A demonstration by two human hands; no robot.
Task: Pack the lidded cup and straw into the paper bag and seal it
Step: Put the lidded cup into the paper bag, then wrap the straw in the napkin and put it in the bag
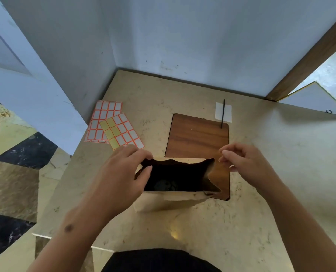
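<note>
A brown paper bag (169, 199) stands upright with its mouth open, on the near part of a wooden board (196, 138). Deep in its dark inside a round lid of the cup (164, 185) shows faintly. My left hand (123, 169) pinches the bag's left rim between thumb and fingers. My right hand (245, 163) hovers just right of the bag's right rim, fingers curled and apart, holding nothing. A black straw (223, 113) lies across a white paper slip (223, 112) behind the board, its near tip on the board's far right corner.
Two sheets of orange-edged sticker labels (114, 126) lie at the left of the beige marble table (281, 173). White walls close the back and left. A wooden post (310, 54) rises at the back right, and the table's left edge drops to a tiled floor.
</note>
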